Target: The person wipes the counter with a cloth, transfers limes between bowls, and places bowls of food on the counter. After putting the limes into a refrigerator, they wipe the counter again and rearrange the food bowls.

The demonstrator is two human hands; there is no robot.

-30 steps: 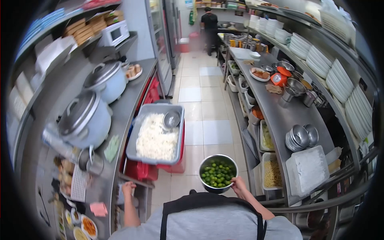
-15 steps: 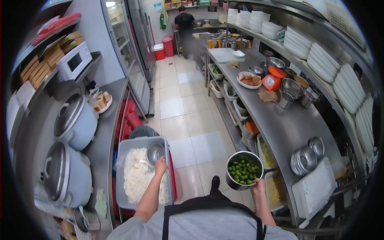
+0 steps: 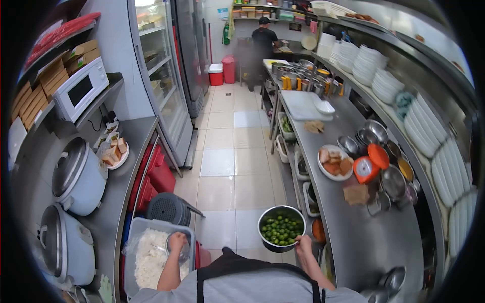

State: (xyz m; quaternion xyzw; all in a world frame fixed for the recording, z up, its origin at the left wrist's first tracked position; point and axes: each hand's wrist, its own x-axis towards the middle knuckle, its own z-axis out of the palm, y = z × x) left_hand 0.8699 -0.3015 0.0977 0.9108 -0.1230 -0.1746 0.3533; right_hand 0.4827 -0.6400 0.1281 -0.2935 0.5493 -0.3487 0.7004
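Note:
My left hand (image 3: 177,243) grips a small round metal bowl (image 3: 186,249), partly hidden behind the fingers. The bowl is inside a grey plastic tub (image 3: 132,233), at the right side of a heap of white cooked rice (image 3: 150,260). At my right, a deep metal pot (image 3: 275,247) filled with small round green citrus fruits (image 3: 281,230) hangs above the floor. My right hand (image 3: 304,246) is closed around the pot's right side, near its rim.
Left counter (image 3: 118,202) carries two rice cookers (image 3: 81,177) and a plate of bread (image 3: 117,155). A grey stool (image 3: 169,209) stands behind the tub. Right steel table (image 3: 343,242) holds an orange scale (image 3: 365,169) and bowls. Another person (image 3: 263,43) stands at the far end.
The view has shifted, with my head turned and raised. My left hand has brought the bowl nearer the rice, tilting it. The pot stays in my right hand.

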